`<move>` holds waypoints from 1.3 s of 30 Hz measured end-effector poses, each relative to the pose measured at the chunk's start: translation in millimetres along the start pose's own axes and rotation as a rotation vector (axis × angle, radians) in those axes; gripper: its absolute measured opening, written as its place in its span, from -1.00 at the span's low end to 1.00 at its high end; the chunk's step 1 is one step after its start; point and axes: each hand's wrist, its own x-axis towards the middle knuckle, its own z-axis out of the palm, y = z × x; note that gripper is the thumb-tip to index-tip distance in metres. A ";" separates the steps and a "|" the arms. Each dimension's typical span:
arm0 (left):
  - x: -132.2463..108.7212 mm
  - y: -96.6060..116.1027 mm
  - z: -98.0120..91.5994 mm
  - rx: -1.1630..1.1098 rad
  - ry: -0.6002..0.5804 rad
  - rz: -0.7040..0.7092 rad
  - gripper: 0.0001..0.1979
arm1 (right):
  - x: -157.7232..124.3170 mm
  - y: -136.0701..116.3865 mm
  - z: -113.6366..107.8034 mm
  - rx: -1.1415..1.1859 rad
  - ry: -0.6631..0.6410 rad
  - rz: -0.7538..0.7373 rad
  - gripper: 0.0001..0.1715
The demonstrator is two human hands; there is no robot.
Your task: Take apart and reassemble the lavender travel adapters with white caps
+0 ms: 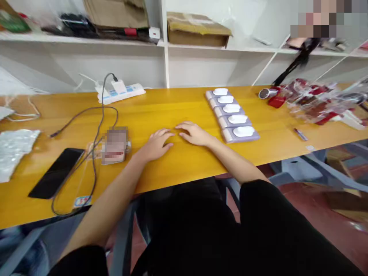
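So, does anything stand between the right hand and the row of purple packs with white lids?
Nothing visible does: only the yellow tabletop shows between the right hand and the purple packs to its right.

one head-worn camera is looking forward and down from the person's own head height. it is facing the bench (178, 165) at close range and catching the left hand (156, 145) and the right hand (194, 134) near mid-frame. black clothing (189, 237) is filling the lower edge, and white shelving (167, 67) is spanning the top. the bench's near edge is running aslant, sitting lower at frame left.
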 end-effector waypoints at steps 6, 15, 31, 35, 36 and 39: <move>5.1 10.7 8.7 0.047 0.000 -0.035 -0.48 | 1.7 22.1 -5.5 0.054 -0.047 -0.049 -0.60; 12.2 8.8 8.4 0.038 0.072 -0.059 -0.55 | -23.5 -1.4 -35.5 0.056 -0.149 -0.026 -0.58; 9.8 -19.6 -7.6 -0.086 0.001 0.059 -0.48 | -181.5 17.1 -132.2 -0.249 0.347 0.504 -0.64; 10.2 -17.3 -7.9 -0.076 0.000 0.048 -0.48 | -209.6 38.4 -126.7 -0.264 0.389 0.607 -0.56; 10.4 -17.3 -7.8 -0.072 -0.001 0.042 -0.48 | -212.2 40.7 -125.7 -0.245 0.389 0.611 -0.53; 11.0 -17.4 -7.4 -0.067 -0.004 0.034 -0.47 | -213.7 40.6 -124.6 -0.217 0.374 0.610 -0.53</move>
